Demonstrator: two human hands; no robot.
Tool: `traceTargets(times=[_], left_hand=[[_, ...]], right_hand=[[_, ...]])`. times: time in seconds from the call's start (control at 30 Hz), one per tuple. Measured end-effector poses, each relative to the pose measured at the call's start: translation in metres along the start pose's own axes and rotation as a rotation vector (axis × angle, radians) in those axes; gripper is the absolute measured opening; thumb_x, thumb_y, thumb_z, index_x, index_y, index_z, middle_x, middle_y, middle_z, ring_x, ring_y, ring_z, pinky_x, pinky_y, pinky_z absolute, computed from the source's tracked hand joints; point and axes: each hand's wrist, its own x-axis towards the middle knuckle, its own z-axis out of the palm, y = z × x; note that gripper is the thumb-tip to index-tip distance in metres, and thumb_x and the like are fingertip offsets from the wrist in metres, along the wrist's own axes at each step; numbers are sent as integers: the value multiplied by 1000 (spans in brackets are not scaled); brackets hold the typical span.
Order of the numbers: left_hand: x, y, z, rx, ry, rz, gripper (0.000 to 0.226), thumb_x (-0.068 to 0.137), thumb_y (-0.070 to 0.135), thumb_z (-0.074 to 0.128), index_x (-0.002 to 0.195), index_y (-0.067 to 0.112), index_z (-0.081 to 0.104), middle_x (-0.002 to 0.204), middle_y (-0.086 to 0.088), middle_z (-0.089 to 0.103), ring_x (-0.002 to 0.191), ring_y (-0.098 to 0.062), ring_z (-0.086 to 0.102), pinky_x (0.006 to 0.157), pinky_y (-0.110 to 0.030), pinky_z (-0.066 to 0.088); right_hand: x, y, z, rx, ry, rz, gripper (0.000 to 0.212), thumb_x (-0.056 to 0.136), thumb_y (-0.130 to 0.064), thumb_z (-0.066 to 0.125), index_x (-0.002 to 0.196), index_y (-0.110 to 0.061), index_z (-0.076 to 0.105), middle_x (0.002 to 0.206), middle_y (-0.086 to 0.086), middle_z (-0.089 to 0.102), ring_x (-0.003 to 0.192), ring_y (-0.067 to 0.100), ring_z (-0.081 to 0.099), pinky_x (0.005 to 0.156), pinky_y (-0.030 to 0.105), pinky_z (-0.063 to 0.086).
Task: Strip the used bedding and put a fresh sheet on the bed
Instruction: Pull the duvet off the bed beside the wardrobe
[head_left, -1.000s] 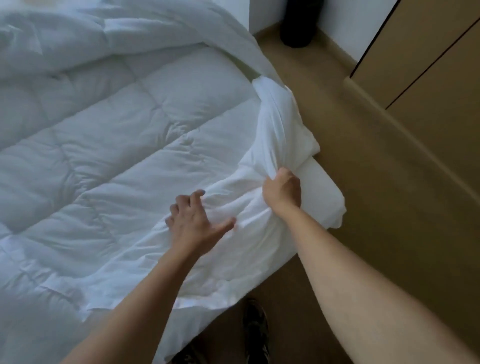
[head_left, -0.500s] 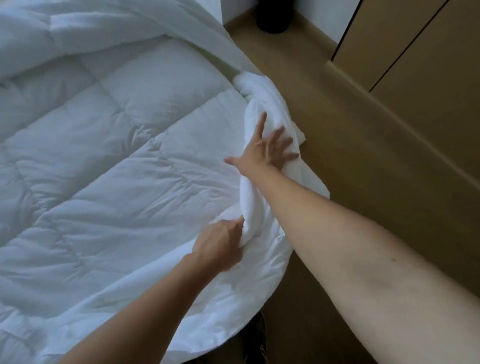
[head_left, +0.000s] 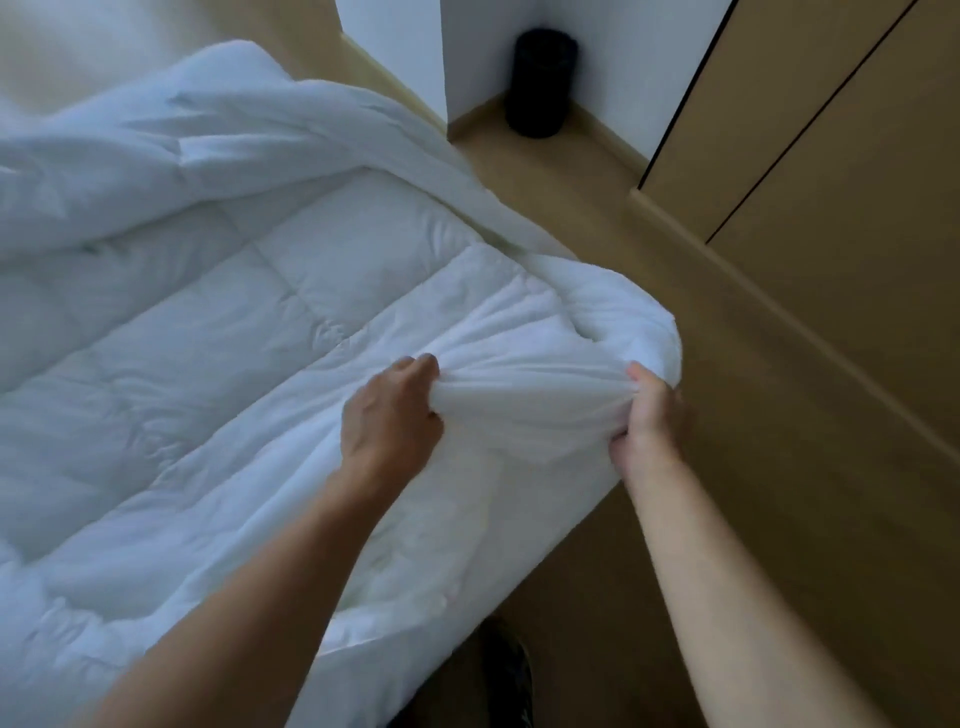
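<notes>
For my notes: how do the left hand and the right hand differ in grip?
The left hand grips the bunched fabric over the quilt; the right hand grips it at the quilt's outer edge. The left hand shows its knuckles, the right hand its thumb. Both hold one fold taut.

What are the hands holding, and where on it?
Left hand and right hand each grip the bedding at its bunched corner.

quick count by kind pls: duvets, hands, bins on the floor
duvet: 1, white
hands: 2, left hand and right hand, both gripping the duvet
bin: 1, black
total: 4
</notes>
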Motion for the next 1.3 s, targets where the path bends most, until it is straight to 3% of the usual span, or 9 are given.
traceTargets(times=[0.13,0.23,0.33,0.47,0.57,0.77,0.93,1.07,1.3], left_hand=[[-7,-16,-109,-18,158,263,32,54,5,59,85,15,60,78,-2,59,60,-34,56,52,-29,37],[-33,-25,-154,44,34,464,35,50,8,56,82,21,55,75,4,54,57,-29,53,45,-27,37],[-52,-38,-170,56,-2,458,36,48,7,55,81,22,52,74,7,50,57,-24,49,44,-25,33],[-42,-55,-195,50,145,307,32,52,6,53,82,16,57,75,1,55,58,-32,51,45,-29,40],[-20,-65,-240,69,318,187,23,58,8,53,80,9,60,74,-5,55,57,-39,56,50,-37,47],[-43,-125,-353,145,579,-35,28,72,24,47,86,2,61,81,-18,57,73,-45,58,64,-51,49],[-99,-211,-421,76,651,-166,22,77,30,49,76,9,53,80,-15,53,73,-41,54,63,-48,45],[-141,-279,-427,179,705,-121,19,69,19,56,86,11,58,88,-11,58,73,-42,59,57,-45,47],[-228,-360,-352,171,27,-198,38,58,-5,75,89,15,68,94,-11,68,86,-38,65,62,-38,46]], right_hand=[[-40,-9,17,-83,-90,201,64,59,-28,73,123,-24,62,126,9,67,104,32,69,84,39,55],[-37,-30,30,-245,-150,446,77,66,-46,79,133,-15,55,125,7,66,107,33,66,98,44,52],[-29,-46,45,-209,-267,487,48,86,-37,73,121,-7,61,114,13,71,106,31,67,100,42,51],[-46,-133,95,139,-448,303,20,88,-4,44,101,1,58,94,18,65,88,31,62,88,39,53],[-118,-229,138,316,-768,39,18,90,-7,43,78,-4,56,74,15,61,77,30,60,72,34,54],[-319,-319,178,578,-1330,-258,17,80,-2,64,96,1,71,92,21,68,91,38,66,88,51,53],[-378,-186,161,511,-1193,-1,38,89,-9,58,126,-7,63,120,17,68,114,35,64,97,47,53],[-421,-38,145,36,-1046,83,43,78,-16,71,120,-7,70,116,17,69,107,33,67,84,44,55],[-471,180,111,-704,-726,314,38,88,-26,73,120,-5,66,106,15,73,89,26,71,76,38,59]])
